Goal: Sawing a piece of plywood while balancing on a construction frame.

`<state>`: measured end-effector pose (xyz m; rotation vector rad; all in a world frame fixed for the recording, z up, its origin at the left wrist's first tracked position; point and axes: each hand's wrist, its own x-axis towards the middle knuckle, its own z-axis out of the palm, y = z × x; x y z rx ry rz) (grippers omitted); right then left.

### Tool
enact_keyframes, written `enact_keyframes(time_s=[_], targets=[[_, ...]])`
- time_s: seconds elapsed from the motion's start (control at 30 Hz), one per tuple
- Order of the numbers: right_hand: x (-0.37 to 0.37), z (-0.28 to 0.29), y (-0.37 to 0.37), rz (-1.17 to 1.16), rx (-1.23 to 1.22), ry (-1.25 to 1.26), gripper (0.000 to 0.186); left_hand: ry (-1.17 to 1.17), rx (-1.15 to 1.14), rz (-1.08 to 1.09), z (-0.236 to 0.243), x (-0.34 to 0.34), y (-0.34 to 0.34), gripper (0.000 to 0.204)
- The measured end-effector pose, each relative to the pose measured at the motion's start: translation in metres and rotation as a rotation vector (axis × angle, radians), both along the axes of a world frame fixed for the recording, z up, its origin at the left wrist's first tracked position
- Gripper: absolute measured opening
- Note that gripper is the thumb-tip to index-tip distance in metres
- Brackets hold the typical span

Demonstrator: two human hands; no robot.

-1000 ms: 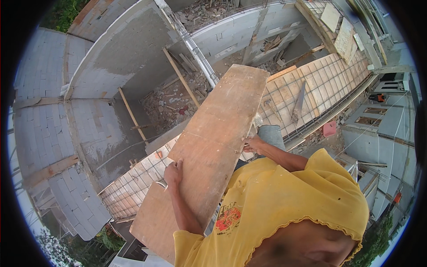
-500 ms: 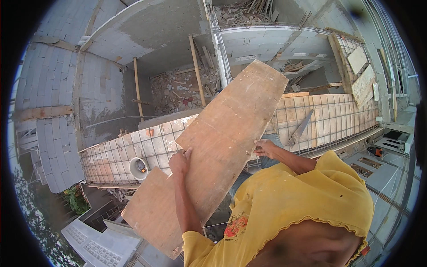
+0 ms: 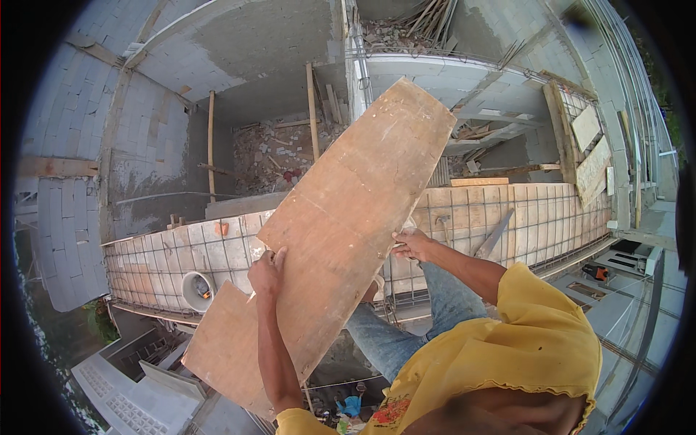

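A long, notched plywood board [image 3: 351, 188] lies diagonally across the middle of my view, scuffed and speckled. My left hand [image 3: 267, 270] grips its left edge near the notch, fingers curled over it. My right hand [image 3: 412, 244] pinches the opposite edge, higher up. Under and around the board is a rebar grid [image 3: 547, 217] over pale formwork boards. A handsaw [image 3: 494, 235] lies on the grid right of my right hand. A white bucket or pipe piece [image 3: 197, 291] with small things inside sits left of my left hand. My jeans-clad legs show below the board.
Below the formwork are block-walled rooms with rubble [image 3: 279, 156] and upright timber props [image 3: 312, 109]. A narrow wall top [image 3: 357, 72] runs away ahead. Loose panels [image 3: 585, 127] lie at right. An orange-black tool [image 3: 596, 272] is lower right. A person in blue [image 3: 349, 406] is far below.
The view has swung so the formwork strip lies more level. The board and both hands sit slightly further left, still gripped the same way. More of my legs and the person below now show.
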<state>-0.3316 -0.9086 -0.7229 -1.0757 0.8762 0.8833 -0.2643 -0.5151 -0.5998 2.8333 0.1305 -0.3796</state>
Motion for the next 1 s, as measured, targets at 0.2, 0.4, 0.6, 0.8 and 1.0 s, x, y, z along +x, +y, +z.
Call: enact_keyframes(time_s=[0.2, 0.4, 0.6, 0.8, 1.0], targets=[[0.108, -0.104, -0.038, 0.202, -0.064, -0.122, 0.036, -0.039, -0.007, 0.049, -0.121, 0.073, -0.023, 0.054], [0.181, -0.229, -0.054, 0.198, -0.142, -0.237, 0.027, -0.131, -0.006, 0.082, -0.245, 0.123, -0.046, 0.057], [0.204, -0.326, -0.052, 0.181, -0.122, -0.355, 0.025, -0.195, -0.055, 0.152, -0.346, 0.124, -0.051, 0.058], [0.204, -0.373, -0.058, 0.226, -0.186, -0.313, 0.026, -0.181, -0.075, 0.179, -0.409, 0.111, -0.054, 0.059], [0.210, -0.398, -0.055, 0.229, -0.201, -0.283, 0.028, -0.002, -0.159, 0.099, -0.426, 0.121, -0.040, 0.056]])
